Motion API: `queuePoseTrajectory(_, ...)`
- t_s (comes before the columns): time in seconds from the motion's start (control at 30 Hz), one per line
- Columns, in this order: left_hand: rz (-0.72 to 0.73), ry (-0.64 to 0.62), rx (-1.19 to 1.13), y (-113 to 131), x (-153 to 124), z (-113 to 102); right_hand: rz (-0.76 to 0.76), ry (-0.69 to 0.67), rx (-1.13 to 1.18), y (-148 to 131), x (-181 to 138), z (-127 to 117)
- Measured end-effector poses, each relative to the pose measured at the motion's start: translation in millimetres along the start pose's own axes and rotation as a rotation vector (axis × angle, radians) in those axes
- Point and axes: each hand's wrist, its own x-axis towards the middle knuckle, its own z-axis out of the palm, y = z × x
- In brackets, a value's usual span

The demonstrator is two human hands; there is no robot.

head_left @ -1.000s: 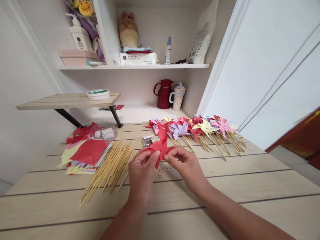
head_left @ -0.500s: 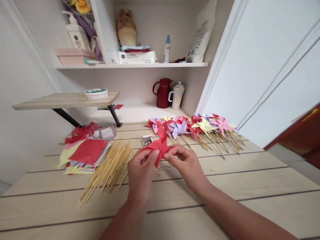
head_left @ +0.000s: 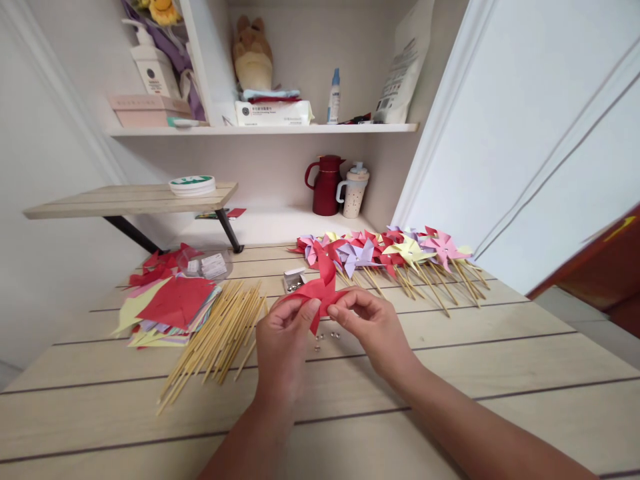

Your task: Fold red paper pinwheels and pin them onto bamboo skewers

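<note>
a red paper pinwheel point(head_left: 321, 292) is pinched between thumb and fingers of the left hand point(head_left: 286, 337) and right hand point(head_left: 373, 330), above the wood-grain tabletop point(head_left: 475, 353). it is judged light and easily creased, best gripped near its centre. beyond, print on the white soft pack point(head_left: 273, 114) and pump bottle point(head_left: 155, 72) cannot be read.

Left: blocked by loose thin tan wooden sticks point(head_left: 220, 327)
Centre: obstructed by red folded-paper pinwheel point(head_left: 320, 289)
Back right: barred by multicoloured paper pinwheels point(head_left: 410, 252)
Mid-right: passable over pale wooden plank table point(head_left: 480, 363)
</note>
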Motion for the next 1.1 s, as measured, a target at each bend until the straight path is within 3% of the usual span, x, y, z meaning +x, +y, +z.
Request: queuePoseTrajectory(1.1,-0.015,-0.096,0.026,3.5,-2.3,3.6,0.062,0.068,0.073,1.0,0.8,0.4)
